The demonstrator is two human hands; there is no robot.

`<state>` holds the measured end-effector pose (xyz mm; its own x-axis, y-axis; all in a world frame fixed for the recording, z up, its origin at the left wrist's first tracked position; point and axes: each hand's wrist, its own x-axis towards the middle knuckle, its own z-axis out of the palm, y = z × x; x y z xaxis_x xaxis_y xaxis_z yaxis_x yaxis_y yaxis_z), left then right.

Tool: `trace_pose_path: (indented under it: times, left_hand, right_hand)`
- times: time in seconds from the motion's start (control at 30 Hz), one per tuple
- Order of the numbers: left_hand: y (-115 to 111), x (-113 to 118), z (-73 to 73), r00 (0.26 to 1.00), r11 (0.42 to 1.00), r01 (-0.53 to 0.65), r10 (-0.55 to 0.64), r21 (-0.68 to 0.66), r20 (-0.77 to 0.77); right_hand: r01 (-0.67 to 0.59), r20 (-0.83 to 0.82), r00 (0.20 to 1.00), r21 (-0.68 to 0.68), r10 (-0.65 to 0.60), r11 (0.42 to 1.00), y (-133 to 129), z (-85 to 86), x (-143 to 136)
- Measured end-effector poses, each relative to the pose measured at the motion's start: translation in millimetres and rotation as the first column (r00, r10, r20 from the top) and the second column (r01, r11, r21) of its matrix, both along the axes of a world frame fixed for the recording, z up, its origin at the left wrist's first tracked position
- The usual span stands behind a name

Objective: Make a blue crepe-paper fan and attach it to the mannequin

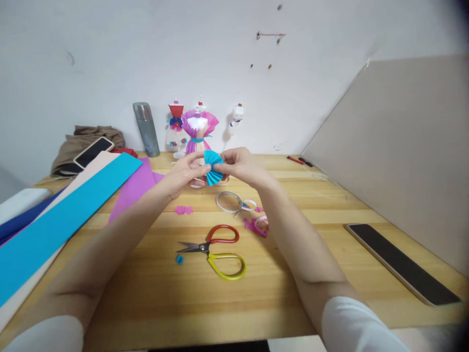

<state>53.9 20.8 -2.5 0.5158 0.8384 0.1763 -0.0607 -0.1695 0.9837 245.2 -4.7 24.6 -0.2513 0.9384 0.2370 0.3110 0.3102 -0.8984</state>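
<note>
A pleated blue paper bow, fanned out at top and bottom, is held up over the middle of the table. My left hand pinches it from the left, the thumb pressed near its centre. From the other side my right hand grips it with thumb and fingertips. Just behind stands a small dress form in a pink and purple paper dress with a blue waistband. Open scissors with one red and one yellow handle lie below my hands, beside a small blue scrap.
Strips of blue and purple paper cover the left side. Behind them are a flask and a phone. Tape rolls and pink scraps lie mid-table. A dark, flat device rests at right, near the partition.
</note>
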Motion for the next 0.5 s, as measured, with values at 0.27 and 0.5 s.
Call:
trace_pose_path:
  times: [0.27,0.5]
  left_hand:
    - [14.6,-21.5,13.2,0.997,1.0,0.017,-0.019,-0.024,-0.073]
    - [26.8,-27.1,11.5,0.973,0.982,-0.064,0.101,-0.179,0.207]
  right_hand:
    - [0.013,-0.075,0.997,-0.025,-0.015,1.0,4.5,-7.5,-4.0]
    - [-0.011,0.37,0.928,-0.09,0.044,0.996,21.0,-36.1,-8.9]
